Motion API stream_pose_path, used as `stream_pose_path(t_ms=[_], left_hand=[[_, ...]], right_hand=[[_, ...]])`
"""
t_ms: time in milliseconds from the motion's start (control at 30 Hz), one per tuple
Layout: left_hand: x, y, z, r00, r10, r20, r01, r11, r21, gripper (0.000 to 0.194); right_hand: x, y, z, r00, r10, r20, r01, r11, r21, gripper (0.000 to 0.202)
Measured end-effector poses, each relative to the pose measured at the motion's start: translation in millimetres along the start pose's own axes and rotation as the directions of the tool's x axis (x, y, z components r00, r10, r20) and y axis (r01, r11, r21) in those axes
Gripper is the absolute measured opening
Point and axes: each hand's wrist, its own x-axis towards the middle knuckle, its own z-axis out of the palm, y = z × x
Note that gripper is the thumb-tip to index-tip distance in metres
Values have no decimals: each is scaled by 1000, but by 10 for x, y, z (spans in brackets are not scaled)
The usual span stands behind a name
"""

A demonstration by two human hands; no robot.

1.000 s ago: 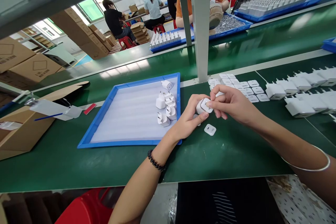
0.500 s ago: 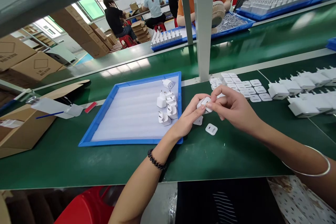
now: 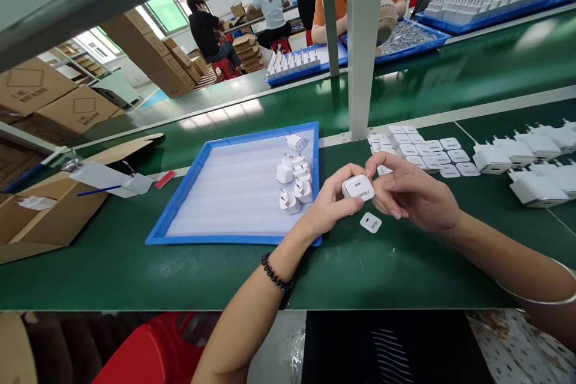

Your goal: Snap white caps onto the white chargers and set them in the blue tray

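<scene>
A white plug charger [image 3: 359,188] is pinched in my left hand [image 3: 336,198], its flat face with a small slot and grey print turned up toward me. My right hand [image 3: 411,192] is close at the charger's right side, fingers curled but apart, with nothing visible in them; whether a fingertip touches the charger is hard to tell. Just below the hands, a loose white face plate [image 3: 370,222] with a slot lies on the green table [image 3: 216,279]. Several more face plates [image 3: 450,156] are laid out beyond my right hand.
Left of my hands, a blue-rimmed tray [image 3: 234,244] holds several white chargers [image 3: 289,202] at its right side. Rows of chargers [image 3: 535,186] stand at the right. A metal post [image 3: 360,48] rises behind the hands. An open carton [image 3: 49,222] sits at far left; co-workers sit beyond.
The charger has been tilted so its printed face shows. My right fingers have moved off that face to its side. The whole view has shifted slightly.
</scene>
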Motion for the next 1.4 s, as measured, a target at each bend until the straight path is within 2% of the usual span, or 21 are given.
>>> stream_pose_path(t_ms=[167, 267, 467, 600, 700, 800, 967, 1200, 1400], left_hand=[[-5, 22, 92, 999, -3, -52, 4, 1000, 26, 33], [-15, 19, 129, 996, 3, -85, -1, 1000, 25, 31], [-10, -7, 203, 988, 54, -145, -55, 998, -3, 25], [-9, -1, 230, 984, 30, -176, -41, 997, -62, 27], [-16, -7, 195, 991, -18, -135, -2, 990, -142, 29], [-17, -21, 149, 994, -60, -90, 47, 989, -143, 35], [0, -35, 142, 986, -91, -141, 78, 992, -98, 26], [12, -58, 139, 987, -70, -145, 61, 996, -70, 28], [14, -7, 180, 990, -50, -133, 28, 987, -160, 29]], right_hand=[[1, 29, 26, 998, 62, -27, -54, 971, 233, 21], [-3, 42, 24, 996, 78, -33, -65, 954, 292, 25], [-6, 50, 51, 998, 68, -6, -64, 961, 270, 23], [0, 34, 53, 994, 104, 17, -105, 954, 281, 21], [8, -5, 25, 992, 119, -38, -101, 943, 317, 22], [25, -39, -11, 981, 147, -128, -89, 923, 375, 24], [64, -8, -36, 948, 245, -202, -130, 879, 458, 22], [67, 26, -21, 954, 237, -184, -134, 885, 445, 18], [57, 10, -2, 950, 255, -179, -146, 873, 466, 22]])
